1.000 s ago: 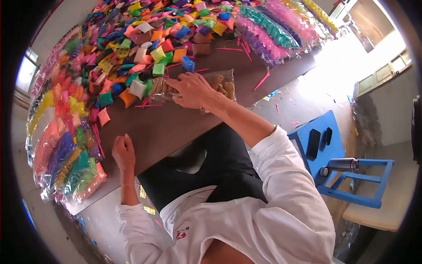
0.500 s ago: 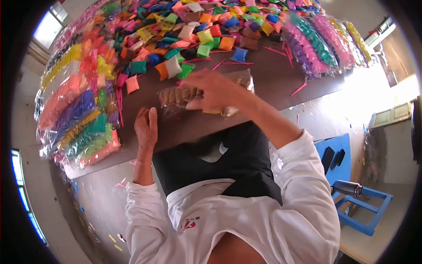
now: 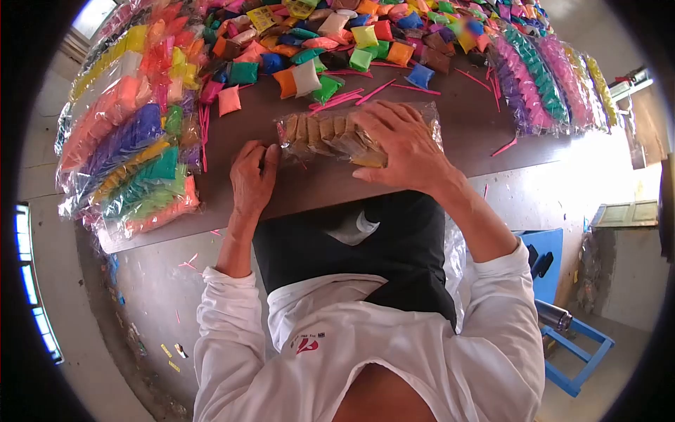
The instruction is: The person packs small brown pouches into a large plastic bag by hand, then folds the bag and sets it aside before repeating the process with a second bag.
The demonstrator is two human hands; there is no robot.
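A clear plastic bag (image 3: 327,133) holding a row of small brown packets lies on the brown table. Across its right half rests my right hand (image 3: 404,144), palm down with fingers spread, covering some of the packets. My left hand (image 3: 253,176) stands on edge at the bag's left end, beside or just touching the plastic. Its fingers are loosely curled with the thumb apart, and nothing shows in it.
A heap of colourful small packets (image 3: 334,24) covers the table's far side. Filled clear bags stand at the left (image 3: 130,133) and right (image 3: 538,77). Pink strips (image 3: 376,91) lie scattered on the table (image 3: 464,144). A blue stool (image 3: 580,352) is at the right.
My right hand has come down onto the bag's right half, fingers spreading, uncovering packets on the left. My left hand has moved up to the bag's left end. The head view has shifted.
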